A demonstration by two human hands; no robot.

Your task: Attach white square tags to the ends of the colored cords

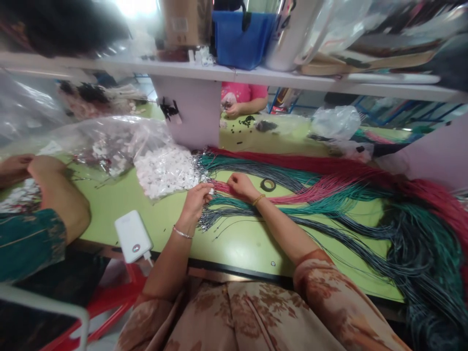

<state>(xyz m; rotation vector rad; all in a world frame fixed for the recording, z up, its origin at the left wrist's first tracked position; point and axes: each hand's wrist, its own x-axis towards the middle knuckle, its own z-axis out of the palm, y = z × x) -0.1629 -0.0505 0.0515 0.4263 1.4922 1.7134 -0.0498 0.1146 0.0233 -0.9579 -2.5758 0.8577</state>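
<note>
L hand (pixel 197 199) pinches a white bit (pixel 211 191) at L end of the pink wires (pixel 314 192), R hand (pixel 240 186) curls over them (can't tell if gripping), w/ green wires (pixel 234 203) close alongside, so careless pulling could prob. tangle strands.

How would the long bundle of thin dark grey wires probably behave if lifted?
Likely floppy: the thin dark grey wires bend in loose curves and droop past the front edge of the yellow-green table. Strands would probably slide apart, since a few stray loose. Lifting may tug the green wires lying alongside.
</note>
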